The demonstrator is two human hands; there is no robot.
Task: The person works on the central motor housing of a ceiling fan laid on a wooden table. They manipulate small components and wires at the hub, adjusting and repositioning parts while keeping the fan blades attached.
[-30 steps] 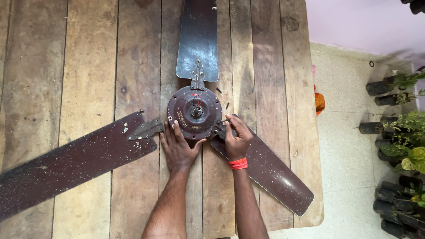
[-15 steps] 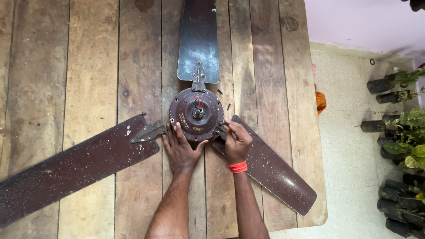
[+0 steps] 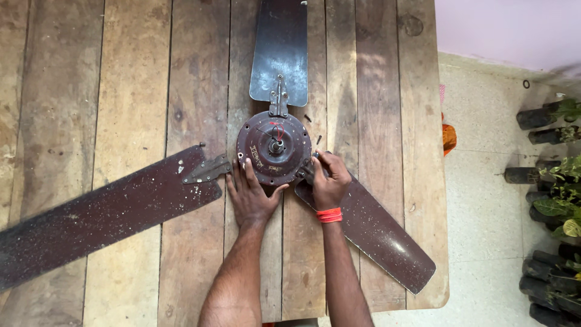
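- weathered wooden planks are making up the worktop (image 3: 121, 91), and a dark maroon ceiling fan is lying flat on it with its round motor housing (image 3: 273, 148) near the middle of the boards.
- three blades are reaching out from the housing: the top blade (image 3: 280, 48) is pointing away from the person, the left blade (image 3: 103, 212) is stretching toward the near left edge, and the right blade (image 3: 369, 227) is angling toward the near right corner.
- the left hand (image 3: 251, 197) is lying flat against the near rim of the housing, its fingers (image 3: 242, 175) spread wide and touching the metal.
- the right hand (image 3: 330, 181) is sitting at the housing's right side, where the right blade's bracket is joining it; its fingers (image 3: 321, 162) are curled together and pinching something small there, too small to make out.
- an orange-red band (image 3: 329, 215) is circling the right wrist.
- a few small dark bits, possibly screws (image 3: 319, 139), are lying on the planks just right of the housing.
- potted plants (image 3: 557, 200) in dark containers are standing on the pale floor, well apart from the worktop on the right.
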